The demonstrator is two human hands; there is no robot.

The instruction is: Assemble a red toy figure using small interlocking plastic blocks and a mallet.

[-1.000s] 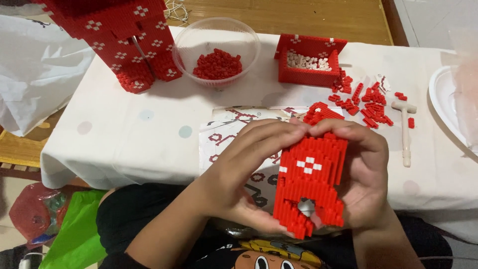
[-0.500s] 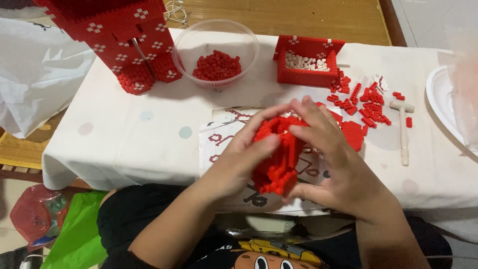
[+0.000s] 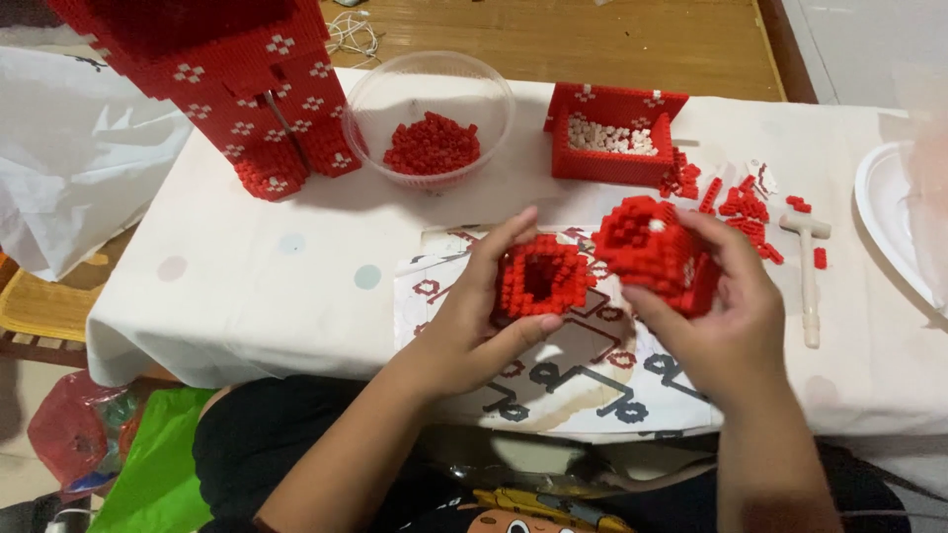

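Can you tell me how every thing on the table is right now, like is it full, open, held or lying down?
left hand: grip shut on hollow block piece.
hollow block piece: held, open end facing up.
right hand: grip shut on solid block piece.
solid block piece: held, apart from the hollow one.
clear bowl: upright, partly filled with red bricks.
red block box: open, white bricks inside.
white tool: lying flat.
instruction sheet: spread flat.
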